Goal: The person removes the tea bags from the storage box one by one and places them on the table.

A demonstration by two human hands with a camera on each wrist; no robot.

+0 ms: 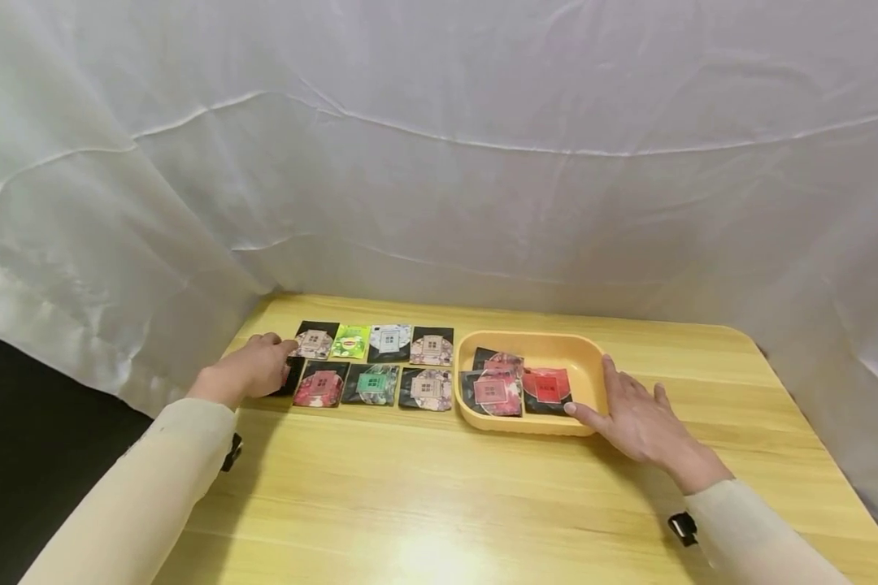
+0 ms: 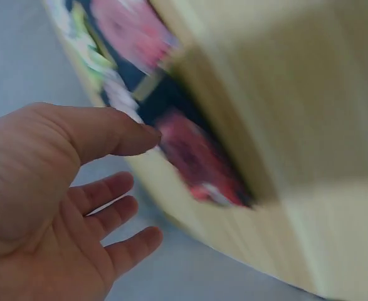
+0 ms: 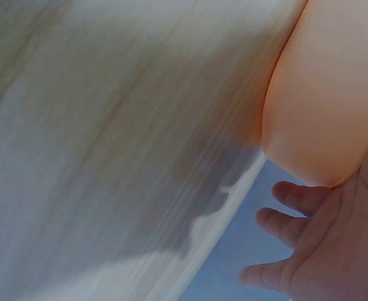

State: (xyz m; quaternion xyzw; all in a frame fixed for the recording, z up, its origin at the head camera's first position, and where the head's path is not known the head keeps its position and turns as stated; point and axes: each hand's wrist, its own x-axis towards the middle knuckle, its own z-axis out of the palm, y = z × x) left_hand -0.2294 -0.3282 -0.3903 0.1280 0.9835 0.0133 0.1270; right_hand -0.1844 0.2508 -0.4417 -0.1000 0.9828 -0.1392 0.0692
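My left hand (image 1: 256,364) reaches over a black sachet with a reddish label (image 2: 193,157) at the left end of the front row. In the left wrist view the thumb tip overlaps the sachet's edge, three other fingers are loosely spread, and the index finger is hidden. My right hand (image 1: 638,416) rests on the right end of a yellow tray (image 1: 530,341), its thumb over the front rim and its fingers extended along the right side. Inside the tray lie a red-and-black sachet (image 1: 546,390) and overlapping pink-and-black sachets (image 1: 492,392).
Two rows of sachets lie left of the tray: among them a green one (image 1: 351,341), a white-and-black one (image 1: 390,343), a red one (image 1: 322,384) and a teal one (image 1: 371,383). Pale curtain cloth (image 1: 483,203) hangs behind the wooden table (image 1: 410,479).
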